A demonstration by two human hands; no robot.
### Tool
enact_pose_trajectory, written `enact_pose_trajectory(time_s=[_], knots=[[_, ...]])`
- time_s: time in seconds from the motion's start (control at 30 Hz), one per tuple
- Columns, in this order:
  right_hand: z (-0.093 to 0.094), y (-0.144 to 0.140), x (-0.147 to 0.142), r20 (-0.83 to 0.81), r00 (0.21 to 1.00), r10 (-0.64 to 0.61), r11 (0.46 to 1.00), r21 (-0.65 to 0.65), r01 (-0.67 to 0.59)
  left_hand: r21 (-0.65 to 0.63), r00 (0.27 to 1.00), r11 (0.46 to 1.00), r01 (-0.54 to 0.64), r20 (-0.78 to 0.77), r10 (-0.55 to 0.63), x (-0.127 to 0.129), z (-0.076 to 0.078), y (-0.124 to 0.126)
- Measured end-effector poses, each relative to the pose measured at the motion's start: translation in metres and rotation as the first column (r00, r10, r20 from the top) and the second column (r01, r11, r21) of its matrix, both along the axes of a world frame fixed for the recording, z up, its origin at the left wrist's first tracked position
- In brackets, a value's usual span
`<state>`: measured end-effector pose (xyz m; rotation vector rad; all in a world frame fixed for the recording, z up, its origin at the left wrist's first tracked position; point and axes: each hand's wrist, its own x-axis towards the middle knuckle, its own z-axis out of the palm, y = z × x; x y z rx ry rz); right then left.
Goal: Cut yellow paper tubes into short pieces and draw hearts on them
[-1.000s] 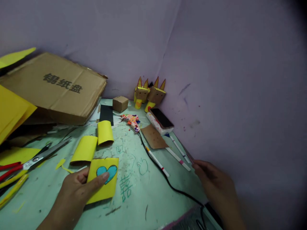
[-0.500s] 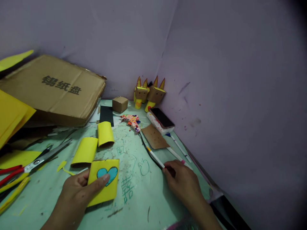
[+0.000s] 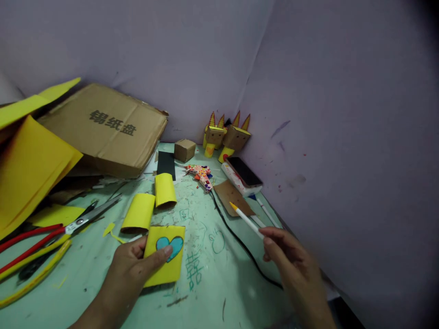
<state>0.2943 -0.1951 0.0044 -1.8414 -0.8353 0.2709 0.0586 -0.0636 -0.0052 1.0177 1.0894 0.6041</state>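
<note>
dim, flat light, a soft shadow on the green table point(image 3: 206, 304), dark upper-right corner

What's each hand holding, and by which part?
Left hand: yellow card, by its left side, thumb on the heart. Right hand: white marker, by the end opposite its orange tip.

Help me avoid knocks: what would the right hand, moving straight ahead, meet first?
Probably the brown cardboard, with the marker leading; depth is unclear, so it might pass above toward the glue gun.
</note>
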Motion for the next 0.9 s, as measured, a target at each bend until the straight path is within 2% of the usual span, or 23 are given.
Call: enact_pose_trajectory(time_s=[0.1,0.17,0.27,0.37,0.47,0.57,0.7,0.9], knots=[[0.008,0.011,-0.004,-0.232,0.972,-0.035,0.976,0.202,0.083,-0.015,1.000,1.000,0.003,0.013,-0.003,-0.001,-0.001,0.000],[0.013,0.015,-0.001,-0.358,0.933,-0.043,0.930,0.328,0.169,-0.019,1.000,1.000,-0.005,0.016,0.006,-0.002,-0.002,-0.001],[0.018,0.011,0.009,-0.388,0.914,-0.120,0.857,0.424,0.292,-0.003,1.000,1.000,0.006,-0.026,-0.006,-0.003,-0.002,-0.001],[0.020,0.000,0.017,-0.362,0.906,-0.217,0.828,0.424,0.368,0.012,0.999,1.000,0.017,-0.035,-0.017,-0.002,0.000,0.000],[0.019,-0.007,0.018,-0.411,0.891,-0.191,0.791,0.473,0.387,0.005,1.000,1.000,0.002,0.002,-0.002,0.001,0.002,0.001],[0.018,-0.006,0.017,-0.447,0.891,-0.081,0.755,0.556,0.347,0.005,1.000,1.000,-0.011,0.005,0.011,0.001,-0.001,0.001],[0.015,-0.001,0.016,-0.434,0.900,0.043,0.746,0.613,0.260,0.010,1.000,1.000,0.005,0.008,-0.005,-0.001,-0.008,0.001],[0.017,0.002,0.013,-0.477,0.878,0.035,0.756,0.588,0.289,0.011,0.999,1.000,0.015,0.033,-0.015,-0.003,-0.007,0.002]])
